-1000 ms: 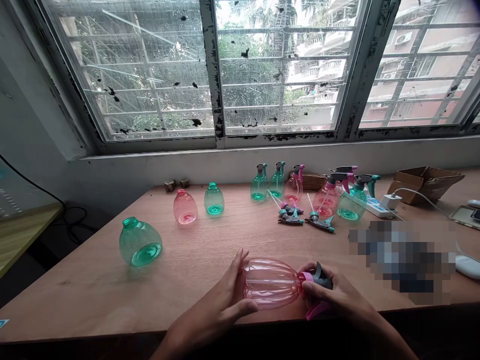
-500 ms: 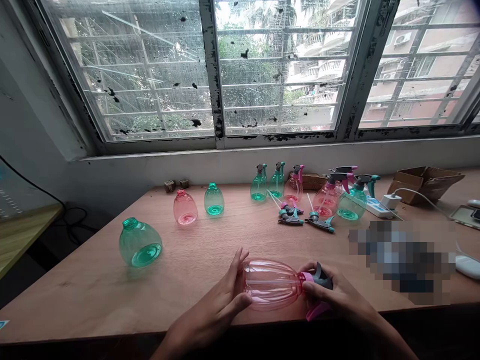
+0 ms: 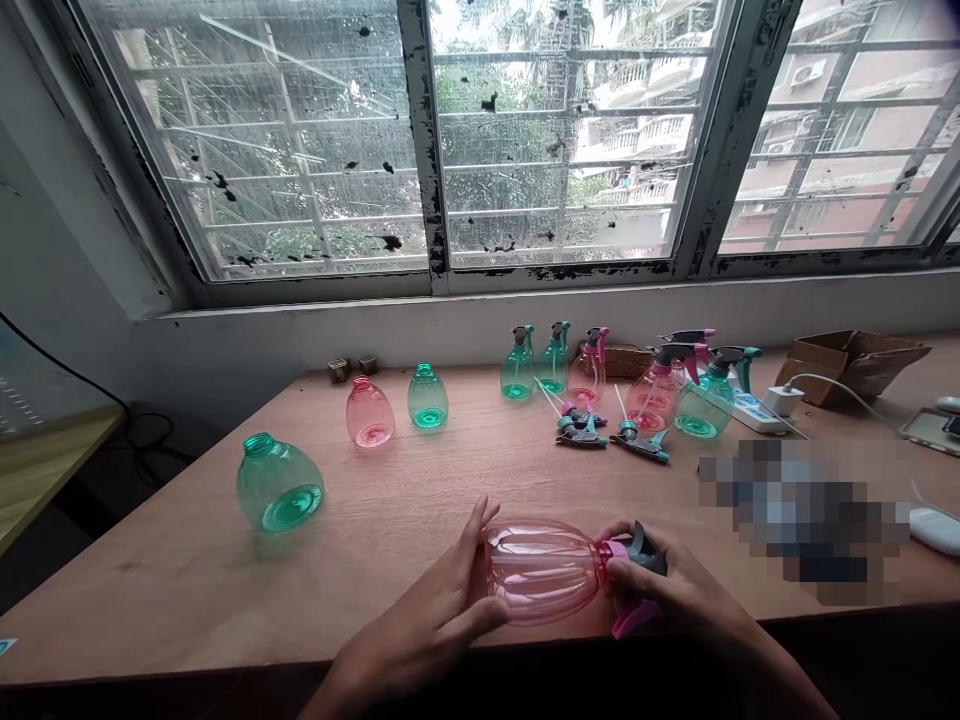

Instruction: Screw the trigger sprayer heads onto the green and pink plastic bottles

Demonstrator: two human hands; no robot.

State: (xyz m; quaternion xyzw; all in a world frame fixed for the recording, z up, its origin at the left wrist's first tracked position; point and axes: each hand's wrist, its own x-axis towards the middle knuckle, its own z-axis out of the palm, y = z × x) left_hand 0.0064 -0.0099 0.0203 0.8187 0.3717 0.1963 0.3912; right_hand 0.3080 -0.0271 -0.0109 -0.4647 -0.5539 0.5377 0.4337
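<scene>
A clear pink spray bottle (image 3: pixel 541 572) lies sideways between my hands, just above the table's front edge. My left hand (image 3: pixel 450 600) cups its base, thumb below and fingers behind. At the other end my right hand (image 3: pixel 660 580) grips the pink collar of the grey spray head (image 3: pixel 643 550), which sits on the bottle's neck; its pink trigger points downward. Beyond my hands lie loose spray heads (image 3: pixel 581 428) with thin tubes. To the left stand a large green bottle (image 3: pixel 281 485), a pink bottle (image 3: pixel 370 412) and a small green bottle (image 3: pixel 427 397), all without spray heads.
Several bottles with spray heads, among them a green one (image 3: pixel 703 400), stand at the back right. Near them are a power strip (image 3: pixel 761 412), a charger with a cable and a cardboard box (image 3: pixel 847 365). A blurred patch covers the right front. Windows rise behind the table.
The pink spray bottle has turned slightly about its length in my hands. My left thumb has shifted a little along its base. Everything else stays where it was.
</scene>
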